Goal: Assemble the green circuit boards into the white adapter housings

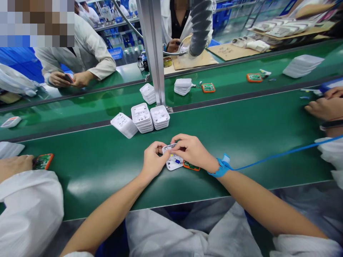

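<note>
A white plastic housing point(173, 165) lies open side up on the green table, with small blue and yellow parts inside. My left hand point(154, 159) grips its left edge, thumb over the near part of the rim. Over the housing's far side, my right hand point(193, 150) has its fingers pinched together; whatever is between the fingertips is too small to make out. An orange-framed green circuit board point(191, 166) lies against the housing's right side, partly beneath my right hand. A blue wrist strap point(222, 167) with a cord circles my right wrist.
Beyond my hands stand stacks of white housings point(142, 117) by a metal post point(154, 53). A raised belt point(225, 78) behind carries more housings and orange-framed boards. Co-workers' hands point(17, 167) are close at left and right. The blue cord point(273, 156) crosses to the right.
</note>
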### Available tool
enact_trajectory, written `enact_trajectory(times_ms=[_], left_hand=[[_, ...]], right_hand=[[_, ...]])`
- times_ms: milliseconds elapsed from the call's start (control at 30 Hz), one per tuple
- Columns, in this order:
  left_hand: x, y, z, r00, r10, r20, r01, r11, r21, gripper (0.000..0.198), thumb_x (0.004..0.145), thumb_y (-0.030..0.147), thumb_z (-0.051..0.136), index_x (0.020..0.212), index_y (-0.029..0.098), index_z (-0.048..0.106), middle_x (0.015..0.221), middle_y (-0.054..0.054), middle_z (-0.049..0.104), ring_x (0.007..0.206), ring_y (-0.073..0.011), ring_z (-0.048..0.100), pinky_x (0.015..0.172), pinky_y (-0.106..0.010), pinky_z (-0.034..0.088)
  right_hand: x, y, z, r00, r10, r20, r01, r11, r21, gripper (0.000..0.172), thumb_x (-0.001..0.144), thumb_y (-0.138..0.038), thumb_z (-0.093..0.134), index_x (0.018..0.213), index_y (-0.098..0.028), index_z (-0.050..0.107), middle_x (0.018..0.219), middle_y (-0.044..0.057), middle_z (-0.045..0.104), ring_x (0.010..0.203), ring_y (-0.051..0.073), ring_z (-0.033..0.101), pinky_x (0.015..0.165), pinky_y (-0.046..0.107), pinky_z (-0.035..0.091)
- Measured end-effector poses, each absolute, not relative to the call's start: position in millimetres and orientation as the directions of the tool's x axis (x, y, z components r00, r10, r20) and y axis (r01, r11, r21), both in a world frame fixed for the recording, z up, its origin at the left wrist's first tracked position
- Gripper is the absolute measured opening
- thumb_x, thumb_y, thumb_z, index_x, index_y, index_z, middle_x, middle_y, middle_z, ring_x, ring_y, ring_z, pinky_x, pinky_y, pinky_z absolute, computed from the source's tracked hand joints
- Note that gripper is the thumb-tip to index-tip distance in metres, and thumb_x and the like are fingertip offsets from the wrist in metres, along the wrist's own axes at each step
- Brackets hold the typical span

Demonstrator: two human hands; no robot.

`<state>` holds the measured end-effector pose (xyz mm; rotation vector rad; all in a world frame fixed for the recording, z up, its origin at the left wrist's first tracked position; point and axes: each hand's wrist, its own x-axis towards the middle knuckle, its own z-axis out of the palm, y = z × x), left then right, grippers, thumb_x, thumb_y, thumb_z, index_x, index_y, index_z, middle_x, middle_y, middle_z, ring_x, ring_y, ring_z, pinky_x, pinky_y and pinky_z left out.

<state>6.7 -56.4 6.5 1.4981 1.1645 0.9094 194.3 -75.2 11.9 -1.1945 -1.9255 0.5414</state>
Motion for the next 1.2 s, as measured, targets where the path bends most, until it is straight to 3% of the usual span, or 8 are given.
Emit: enact_trajectory(times_ms=[67, 167, 267, 433, 567, 900, 1033, 1200], left_hand=[[3.4, -55.9, 11.1, 0.323, 0.946, 0.007, 0.275, -0.101, 0.956, 0.024, 0.079, 0.038, 0.075, 0.092, 0.02, 0.065, 0.085, -0.003, 0.069, 0.073, -0.0163, 0.064, 0.066, -0.028, 0.05], [-3.9, -53.4, 19.6, 0.511, 0.858, 0.044, 0.353, -0.256, 0.9, 0.063, 0.063, 0.042, 0.09, 0.115, 0.022, 0.061, 0.107, -0.007, 0.069, 0.093, -0.022, 0.066, 0.084, -0.035, 0.051], [-8.8, -51.2, 23.8, 0.604, 0.796, 0.04, 0.402, -0.348, 0.847, 0.085, 0.051, 0.047, 0.096, 0.122, 0.022, 0.056, 0.095, -0.003, 0.066, 0.082, -0.0196, 0.061, 0.075, -0.033, 0.05], [-8.4, -52.0, 21.9, 0.606, 0.795, 0.022, 0.393, -0.324, 0.861, 0.078, 0.061, 0.041, 0.092, 0.126, 0.023, 0.053, 0.078, 0.004, 0.059, 0.063, -0.0128, 0.053, 0.063, -0.028, 0.047], [-7.3, -53.6, 22.2, 0.599, 0.801, -0.002, 0.373, -0.276, 0.886, 0.078, 0.064, 0.034, 0.089, 0.129, 0.023, 0.048, 0.076, 0.005, 0.062, 0.062, -0.0126, 0.056, 0.063, -0.027, 0.049], [-3.8, -55.2, 23.1, 0.58, 0.814, -0.019, 0.404, -0.268, 0.874, 0.076, 0.064, 0.031, 0.087, 0.127, 0.022, 0.046, 0.074, 0.007, 0.063, 0.059, -0.0111, 0.056, 0.061, -0.025, 0.049], [-3.6, -54.8, 22.9, 0.578, 0.816, -0.012, 0.407, -0.275, 0.871, 0.075, 0.063, 0.031, 0.088, 0.126, 0.022, 0.047, 0.073, 0.007, 0.063, 0.059, -0.0107, 0.056, 0.06, -0.024, 0.048], [-3.0, -55.3, 22.5, 0.563, 0.826, -0.014, 0.401, -0.259, 0.879, 0.073, 0.063, 0.031, 0.088, 0.125, 0.022, 0.048, 0.074, 0.007, 0.064, 0.058, -0.0102, 0.057, 0.061, -0.024, 0.049]], right_hand=[[198.7, -74.2, 13.7, -0.265, 0.891, 0.369, 0.579, 0.453, -0.678, 0.015, 0.09, -0.018, 0.066, 0.078, -0.018, 0.075, 0.101, 0.006, 0.072, 0.084, 0.015, 0.066, 0.075, 0.029, 0.05], [208.1, -75.2, 17.6, -0.317, 0.886, 0.339, 0.625, 0.464, -0.628, 0.014, 0.091, -0.019, 0.062, 0.091, -0.018, 0.076, 0.111, 0.008, 0.071, 0.093, 0.018, 0.066, 0.083, 0.032, 0.051], [215.2, -80.9, 23.4, -0.378, 0.872, 0.31, 0.668, 0.489, -0.561, 0.021, 0.09, -0.028, 0.066, 0.107, -0.019, 0.074, 0.121, 0.011, 0.065, 0.106, 0.024, 0.061, 0.096, 0.042, 0.048], [211.2, -91.5, 30.8, -0.366, 0.878, 0.308, 0.665, 0.478, -0.573, 0.022, 0.083, -0.028, 0.072, 0.103, -0.018, 0.07, 0.102, 0.009, 0.065, 0.096, 0.023, 0.057, 0.088, 0.038, 0.048], [200.4, -93.4, 24.9, -0.338, 0.875, 0.345, 0.669, 0.482, -0.566, 0.005, 0.09, -0.021, 0.064, 0.092, -0.018, 0.068, 0.087, 0.006, 0.067, 0.085, 0.02, 0.057, 0.076, 0.032, 0.047], [185.9, -94.5, 9.7, -0.305, 0.784, 0.54, 0.773, 0.535, -0.341, 0.013, 0.096, -0.017, 0.055, 0.087, -0.017, 0.065, 0.089, 0.009, 0.071, 0.084, 0.022, 0.063, 0.08, 0.035, 0.05], [186.2, -96.5, 8.6, -0.284, 0.775, 0.564, 0.78, 0.529, -0.335, 0.016, 0.098, -0.017, 0.052, 0.088, -0.017, 0.065, 0.088, 0.01, 0.07, 0.083, 0.022, 0.062, 0.08, 0.036, 0.05], [183.4, -96.3, 7.0, -0.227, 0.813, 0.537, 0.763, 0.491, -0.421, 0.013, 0.097, -0.016, 0.054, 0.087, -0.017, 0.063, 0.087, 0.009, 0.07, 0.082, 0.021, 0.061, 0.078, 0.035, 0.049]])
